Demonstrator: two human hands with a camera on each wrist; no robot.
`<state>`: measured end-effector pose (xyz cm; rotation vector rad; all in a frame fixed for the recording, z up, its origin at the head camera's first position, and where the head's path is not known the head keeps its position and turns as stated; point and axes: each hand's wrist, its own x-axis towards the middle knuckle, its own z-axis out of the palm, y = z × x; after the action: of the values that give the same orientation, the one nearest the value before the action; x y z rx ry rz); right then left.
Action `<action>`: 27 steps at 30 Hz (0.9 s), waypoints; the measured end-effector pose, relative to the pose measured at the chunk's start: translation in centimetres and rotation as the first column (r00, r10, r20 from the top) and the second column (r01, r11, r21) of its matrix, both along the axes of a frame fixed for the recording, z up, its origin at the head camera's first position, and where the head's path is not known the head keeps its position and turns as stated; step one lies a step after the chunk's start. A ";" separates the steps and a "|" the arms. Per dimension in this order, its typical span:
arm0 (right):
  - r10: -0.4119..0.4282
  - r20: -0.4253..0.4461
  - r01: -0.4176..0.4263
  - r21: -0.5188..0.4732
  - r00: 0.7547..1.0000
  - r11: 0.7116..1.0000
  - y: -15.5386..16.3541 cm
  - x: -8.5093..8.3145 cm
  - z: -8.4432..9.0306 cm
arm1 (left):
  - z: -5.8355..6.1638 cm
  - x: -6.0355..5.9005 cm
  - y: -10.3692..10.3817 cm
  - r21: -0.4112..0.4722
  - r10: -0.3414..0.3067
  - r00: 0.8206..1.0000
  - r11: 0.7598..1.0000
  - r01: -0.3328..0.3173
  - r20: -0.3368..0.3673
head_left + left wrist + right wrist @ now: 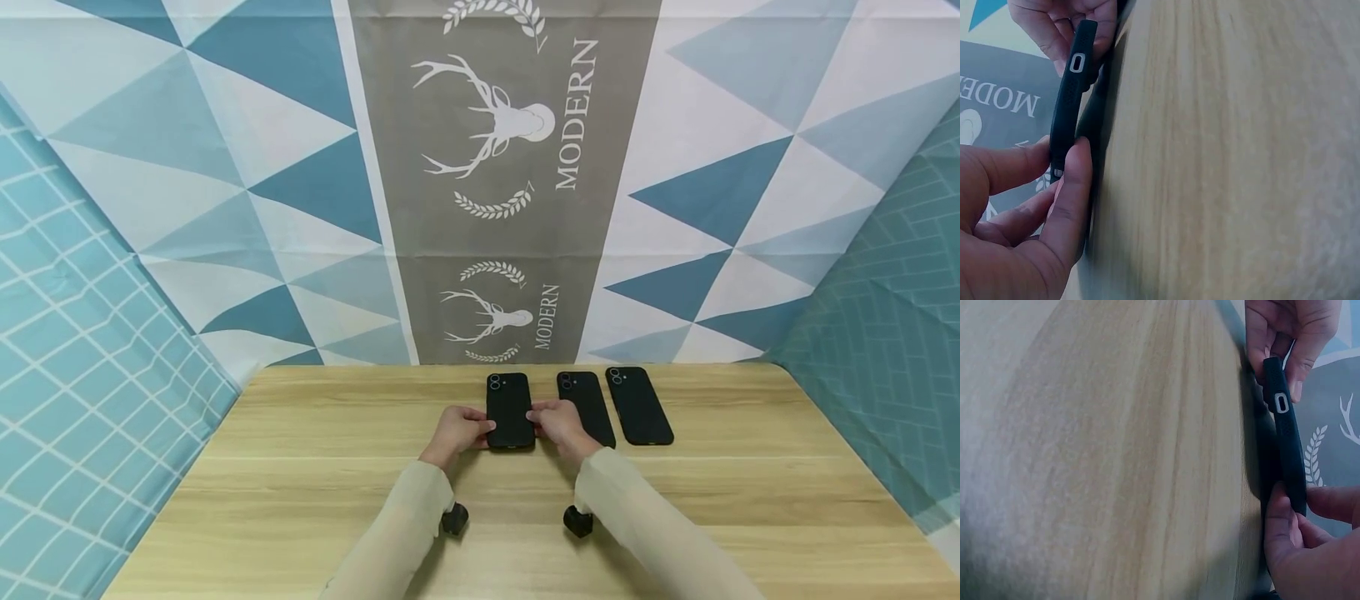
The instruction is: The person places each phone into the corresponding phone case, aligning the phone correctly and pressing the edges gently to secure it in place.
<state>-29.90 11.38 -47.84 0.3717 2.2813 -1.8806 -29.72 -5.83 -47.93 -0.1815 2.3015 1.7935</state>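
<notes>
Three black phone cases lie in a row at the far edge of the wooden surface (300, 500), camera cut-outs pointing away. The left hand (459, 433) and right hand (558, 429) pinch the near end of the leftmost phone case (510, 410) from either side, fingers curled round its edges; wrist views show it raised slightly off the surface. The middle phone case (588, 404) lies just beside the right hand, the right phone case (639, 405) further right. A patterned backdrop (495, 167) printed with deer heads stands behind
</notes>
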 end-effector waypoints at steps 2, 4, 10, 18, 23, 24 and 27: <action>0.002 -0.005 -0.002 0.032 1.000 0.999 -0.1 0.0 0.0 | 0.0 0.0 -0.1 -0.004 0.005 1.000 1.000 -0.005 -0.001; 0.003 -0.011 -0.003 0.070 1.000 0.998 -0.3 -0.1 0.1 | 0.1 0.0 -0.1 -0.010 0.009 1.000 1.000 -0.009 -0.006; 0.003 -0.014 0.000 0.193 1.000 0.981 -0.6 0.0 0.5 | 0.0 0.0 -0.2 -0.030 0.017 1.000 0.999 -0.018 -0.016; -0.003 -0.024 0.011 0.333 1.000 0.943 -0.8 0.3 1.0 | 0.4 -0.1 -0.1 -0.104 -0.028 0.999 0.994 0.023 -0.045; -0.012 -0.044 0.027 0.362 0.999 0.932 -1.3 0.5 0.9 | 0.5 0.0 -0.2 -0.133 -0.045 0.998 0.990 0.038 -0.046; -0.012 -0.051 0.030 0.368 0.999 0.929 -1.3 0.5 0.9 | 0.5 0.0 -0.2 -0.139 -0.048 0.998 0.989 0.041 -0.047; -0.012 -0.066 0.036 0.377 0.998 0.926 -1.4 0.4 0.7 | 0.6 0.0 -0.3 -0.158 -0.057 0.997 0.986 0.048 -0.051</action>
<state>-29.48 9.95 -47.15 0.3933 2.6941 -1.4697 -29.70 -6.13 -47.35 -0.0966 2.4622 1.6127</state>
